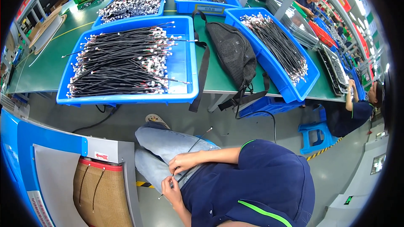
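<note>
While I watch remotely, left hand (170, 190) and right hand (182, 162) both pinch one black cable (200, 140), slanting one-to-seven o'clock over the jeans (149, 143). Nine o'clock: two loose leads (98, 190) on one mesh belt (114, 189). Eleven to one: four near blue trays (185, 67), three with cable piles (122, 59) past counting, fourth part-filled; one black bag (231, 52), one o'clock. Surface: green table (35, 73). Room: grey floor (189, 120); one blue stool (308, 132), two-ish; two co-workers (347, 117), one and two o'clock.
</note>
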`<state>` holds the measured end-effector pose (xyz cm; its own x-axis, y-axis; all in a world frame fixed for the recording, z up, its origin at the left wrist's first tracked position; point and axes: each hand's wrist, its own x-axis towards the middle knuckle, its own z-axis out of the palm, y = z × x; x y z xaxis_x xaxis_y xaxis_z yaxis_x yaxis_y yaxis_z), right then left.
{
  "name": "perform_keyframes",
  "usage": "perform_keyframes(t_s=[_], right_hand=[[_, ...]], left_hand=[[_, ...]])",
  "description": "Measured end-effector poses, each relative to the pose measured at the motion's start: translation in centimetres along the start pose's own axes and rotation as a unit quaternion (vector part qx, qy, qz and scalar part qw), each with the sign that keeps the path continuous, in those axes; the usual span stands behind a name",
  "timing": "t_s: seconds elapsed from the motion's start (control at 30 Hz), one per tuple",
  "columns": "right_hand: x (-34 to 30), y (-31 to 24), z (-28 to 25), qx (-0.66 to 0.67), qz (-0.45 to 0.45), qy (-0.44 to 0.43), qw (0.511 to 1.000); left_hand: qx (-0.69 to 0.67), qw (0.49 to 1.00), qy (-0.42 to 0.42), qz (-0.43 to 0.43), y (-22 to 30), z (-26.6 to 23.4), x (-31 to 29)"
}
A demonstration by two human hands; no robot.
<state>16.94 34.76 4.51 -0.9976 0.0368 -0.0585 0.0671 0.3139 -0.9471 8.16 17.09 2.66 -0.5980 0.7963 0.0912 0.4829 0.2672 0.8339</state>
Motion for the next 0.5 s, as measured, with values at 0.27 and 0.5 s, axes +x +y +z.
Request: perform_keyframes(t_s=[0.27,0.5], right_hand=[[1.6,1.3,0.4,-0.024,-0.015,-0.022,0.999],[1.9,0.5,0.7,-0.031,-0.008,-0.006,0.999]], left_hand=[[-0.003,1.000,-0.008,-0.012,-1.8,-0.5,0.5],[0.002,1.000,0.013,-0.007,-1.8,-1.6,0.1]])
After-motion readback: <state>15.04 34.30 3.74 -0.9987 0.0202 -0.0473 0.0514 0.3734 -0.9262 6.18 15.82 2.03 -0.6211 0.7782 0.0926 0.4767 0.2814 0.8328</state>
